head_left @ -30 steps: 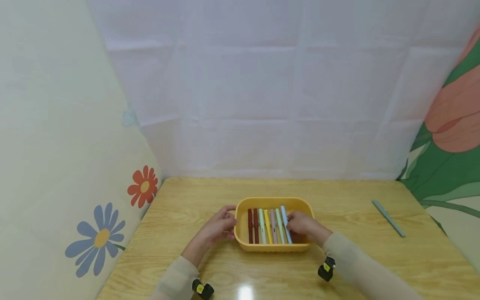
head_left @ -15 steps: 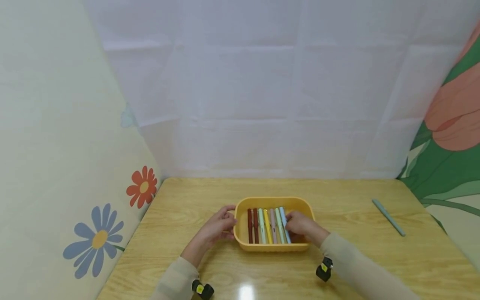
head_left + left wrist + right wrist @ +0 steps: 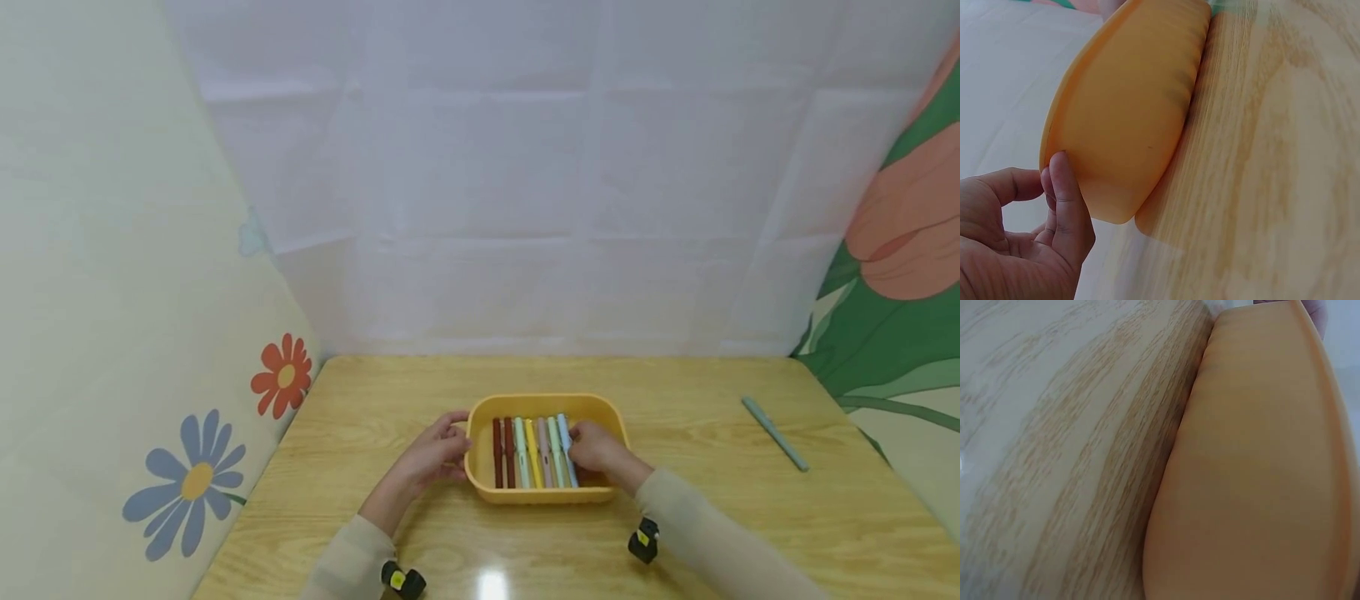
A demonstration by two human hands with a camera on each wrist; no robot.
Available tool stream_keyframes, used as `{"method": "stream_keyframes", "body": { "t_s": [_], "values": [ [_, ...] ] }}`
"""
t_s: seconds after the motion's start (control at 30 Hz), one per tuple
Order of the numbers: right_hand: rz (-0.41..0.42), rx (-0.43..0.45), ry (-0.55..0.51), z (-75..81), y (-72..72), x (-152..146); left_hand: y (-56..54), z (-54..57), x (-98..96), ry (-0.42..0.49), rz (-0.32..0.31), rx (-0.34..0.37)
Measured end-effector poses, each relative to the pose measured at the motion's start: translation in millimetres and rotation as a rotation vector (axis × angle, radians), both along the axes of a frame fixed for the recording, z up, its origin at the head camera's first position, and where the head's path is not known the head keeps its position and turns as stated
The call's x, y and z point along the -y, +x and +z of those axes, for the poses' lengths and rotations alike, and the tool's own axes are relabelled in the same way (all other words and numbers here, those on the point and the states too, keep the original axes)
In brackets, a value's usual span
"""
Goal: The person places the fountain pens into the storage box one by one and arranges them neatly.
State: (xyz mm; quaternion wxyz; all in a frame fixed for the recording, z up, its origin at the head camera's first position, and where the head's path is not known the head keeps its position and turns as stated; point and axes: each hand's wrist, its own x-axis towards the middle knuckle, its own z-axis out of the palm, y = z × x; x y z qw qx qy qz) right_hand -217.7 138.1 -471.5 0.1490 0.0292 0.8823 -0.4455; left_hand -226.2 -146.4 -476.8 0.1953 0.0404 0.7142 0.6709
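A yellow tray (image 3: pixel 545 497) sat near the middle of the wooden tabletop (image 3: pixel 375 400), holding a row of coloured pens (image 3: pixel 531 452). The left hand (image 3: pixel 435 455) gripped the tray's left rim, thumb on the outer wall. The right hand (image 3: pixel 596 447) lay inside the tray, its fingers pinching the light blue pen (image 3: pixel 567 450) at the row's right end. A grey-green pen (image 3: pixel 775 433) lay well apart at the right.

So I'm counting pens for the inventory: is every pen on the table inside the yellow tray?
No: one grey-green pen lies alone on the wooden table, far to the right of the yellow plastic tray.
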Motion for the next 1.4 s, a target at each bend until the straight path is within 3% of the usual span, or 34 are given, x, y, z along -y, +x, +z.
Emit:
{"method": "stream_keyframes", "body": {
  "t_s": [0.3, 0.67, 0.9, 1.17, 1.4],
  "values": [
    [-0.006, 0.019, 0.023, 2.1, 0.5, 0, 0.4, 0.9, 0.9, 0.005, -0.015, -0.011],
    [0.006, -0.052, 0.096, 5.6, 0.6, -4, -1.7, -0.5, -0.5, 0.016, -0.027, -0.005],
    [-0.011, -0.062, -0.084, 14.0, 4.7, -9, -2.7, 0.8, -1.2, 0.013, -0.021, 0.003],
    [0.029, -0.114, -0.234, 26.7, 10.1, -23, -1.2, 1.2, -0.6, 0.001, -0.01, -0.005],
    [0.039, -0.24, -0.119, 37.7, 18.1, -39, 1.6, 1.2, 1.9, 0.009, 0.0, 0.003]
  ]
}}
